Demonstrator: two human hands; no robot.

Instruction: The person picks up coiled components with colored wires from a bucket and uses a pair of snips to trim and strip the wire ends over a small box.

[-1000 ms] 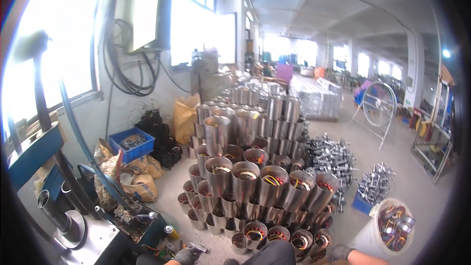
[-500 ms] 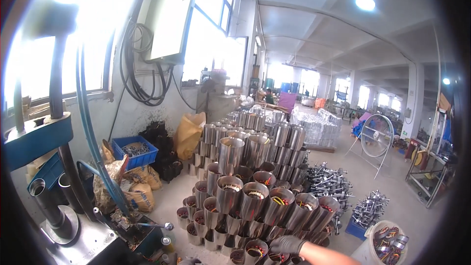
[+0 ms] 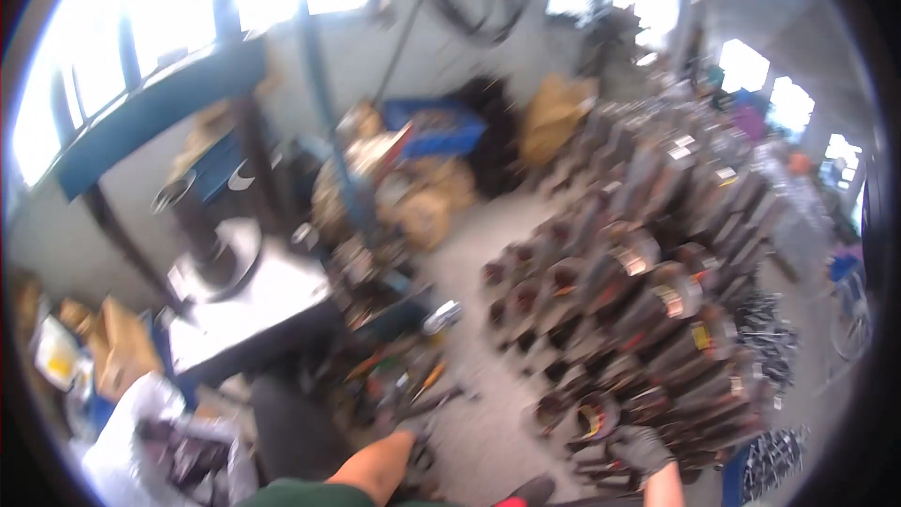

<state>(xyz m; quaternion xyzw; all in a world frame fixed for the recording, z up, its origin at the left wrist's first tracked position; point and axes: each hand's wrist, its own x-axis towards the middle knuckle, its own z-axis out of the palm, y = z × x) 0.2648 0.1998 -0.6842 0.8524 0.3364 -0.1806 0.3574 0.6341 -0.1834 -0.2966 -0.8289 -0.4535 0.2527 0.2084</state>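
Observation:
The view is smeared by motion. My right hand (image 3: pixel 643 451), in a grey glove, is at the near edge of a large stack of metal cylinders (image 3: pixel 601 286). It lies beside an open-ended cylinder (image 3: pixel 596 416) with coloured wires inside; whether it grips one I cannot make out. My left hand (image 3: pixel 419 448), dark and blurred, hangs low beyond my bare forearm, near a clutter of tools (image 3: pixel 413 380). Its fingers do not show clearly.
At left stands a press with a blue crossbeam (image 3: pixel 169 113), a bright metal bed (image 3: pixel 235 319) and an upright dark tube (image 3: pixel 192 225). Behind it are a blue crate (image 3: pixel 436 136) and sacks (image 3: pixel 422 207). A white bag-lined container (image 3: pixel 141 408) is near left; metal parts (image 3: pixel 774 465) sit at right.
My view has swung left and down, so the press and floor fill more of it. My left forearm has come into sight. My right hand remains by the near cylinders.

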